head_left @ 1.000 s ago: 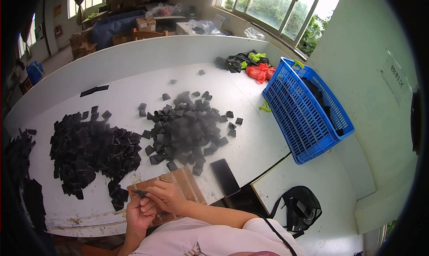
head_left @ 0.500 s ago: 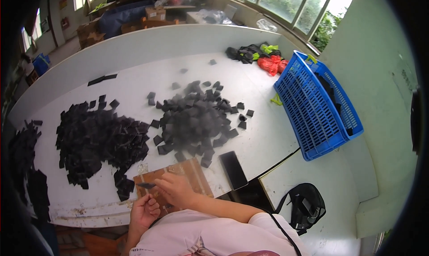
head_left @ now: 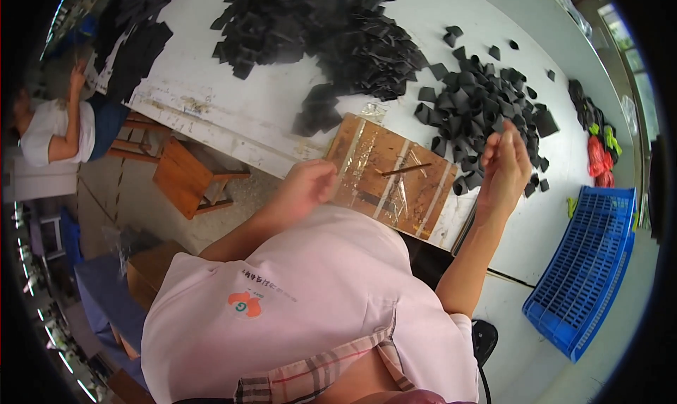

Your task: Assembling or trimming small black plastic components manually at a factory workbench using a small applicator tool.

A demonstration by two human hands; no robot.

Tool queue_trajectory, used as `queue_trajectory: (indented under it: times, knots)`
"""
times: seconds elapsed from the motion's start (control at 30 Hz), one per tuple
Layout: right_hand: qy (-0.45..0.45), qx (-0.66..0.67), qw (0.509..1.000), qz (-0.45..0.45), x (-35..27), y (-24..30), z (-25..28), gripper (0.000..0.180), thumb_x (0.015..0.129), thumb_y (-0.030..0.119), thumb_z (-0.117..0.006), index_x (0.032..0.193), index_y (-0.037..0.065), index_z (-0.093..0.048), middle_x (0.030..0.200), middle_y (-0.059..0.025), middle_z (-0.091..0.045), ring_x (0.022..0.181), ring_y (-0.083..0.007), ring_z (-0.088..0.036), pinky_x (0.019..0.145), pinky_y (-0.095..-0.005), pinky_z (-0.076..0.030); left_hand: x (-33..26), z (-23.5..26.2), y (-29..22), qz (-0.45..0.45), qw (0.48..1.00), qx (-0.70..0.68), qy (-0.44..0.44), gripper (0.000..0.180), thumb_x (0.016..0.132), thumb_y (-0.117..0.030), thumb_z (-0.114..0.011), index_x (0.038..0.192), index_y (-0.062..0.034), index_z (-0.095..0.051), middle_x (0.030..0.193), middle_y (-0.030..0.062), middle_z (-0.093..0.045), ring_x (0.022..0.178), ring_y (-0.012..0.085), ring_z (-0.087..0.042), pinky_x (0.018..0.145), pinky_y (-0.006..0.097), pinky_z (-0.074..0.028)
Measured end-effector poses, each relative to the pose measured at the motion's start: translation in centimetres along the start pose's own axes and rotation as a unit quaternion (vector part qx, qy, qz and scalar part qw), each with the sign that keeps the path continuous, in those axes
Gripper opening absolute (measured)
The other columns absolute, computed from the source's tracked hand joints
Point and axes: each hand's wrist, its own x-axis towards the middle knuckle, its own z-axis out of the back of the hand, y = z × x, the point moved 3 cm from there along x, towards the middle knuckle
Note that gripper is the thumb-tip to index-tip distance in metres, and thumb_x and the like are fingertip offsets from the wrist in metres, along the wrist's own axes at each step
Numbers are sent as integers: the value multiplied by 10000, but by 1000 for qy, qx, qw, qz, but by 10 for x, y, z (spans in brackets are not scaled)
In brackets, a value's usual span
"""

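Observation:
A wooden board [head_left: 395,143] with clear tape strips lies at the table's near edge. A thin dark stick [head_left: 405,169] rests on it. My left hand [head_left: 310,184] is just left of the board, its fingers curled and somewhat blurred; no object shows in it. My right hand [head_left: 506,168] reaches over the near right side of a pile of curled black fabric pieces [head_left: 472,101]. Its fingers are bent together; what they hold, if anything, cannot be made out. Left of that pile lies a larger heap of flat black pieces [head_left: 296,30], with a small group [head_left: 316,110] nearer the board.
A blue plastic crate [head_left: 585,263] stands at the right, near red and black bags [head_left: 599,157]. More black material [head_left: 141,58] lies at the table's left end. A wooden stool [head_left: 187,178] is below the table's edge. Another person [head_left: 63,132] sits at the far left.
My view has swung left and down. My hands have parted: the right has gone from the board to the curled pile, the left to the board's left side. The stick now lies on the board.

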Motion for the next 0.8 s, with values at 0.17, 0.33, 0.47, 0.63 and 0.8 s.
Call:
queue_trajectory:
  times: [0.17, 0.33, 0.47, 0.63, 0.8]
  knots:
    - [60, -60, 988, -126, -46, -83, -5, 155, 854, 101, -521, 951, -12, -562, 653, -1, -527, 514, -47, -443, 443, -164, -332, 13, 23, -15, -207, 947, 213, -121, 87, 814, -124, -542, 806, -38, -541, 683, -4, -538, 549, 46, -452, 472, 172, -347]
    - [68, -372, 922, 83, -88, -125, 3, 113, 847, 89, -507, 892, -11, -536, 681, -88, -557, 553, -156, -524, 512, -278, -414, 36, 37, -37, -432, 767, 417, -226, 166, 724, -50, -603, 864, -3, -527, 813, 39, -552, 671, 106, -511, 543, 219, -418]
    - [91, -428, 889, 137, -101, -143, 19, 95, 841, 91, -487, 862, 0, -504, 754, -140, -561, 660, -308, -549, 582, -354, -430, 49, 20, -51, -532, 609, 538, -239, 369, 659, -67, -630, 992, -17, -481, 1020, 131, -477, 944, 312, -444, 792, 383, -383]
    - [123, -530, 818, 189, -99, -151, 17, 132, 844, 108, -484, 929, 21, -534, 846, -129, -582, 746, -311, -562, 628, -367, -442, 75, 8, -51, -527, 499, 636, -260, 463, 644, -177, -679, 1032, -20, -481, 1056, 117, -441, 928, 313, -437, 762, 417, -384]
    - [117, -531, 815, 200, -99, -149, 14, 95, 829, 95, -485, 877, 25, -529, 805, -139, -568, 705, -321, -550, 600, -372, -433, 101, 25, -56, -553, 409, 683, -246, 270, 643, -98, -629, 900, -75, -550, 855, 50, -495, 786, 234, -474, 660, 345, -409]
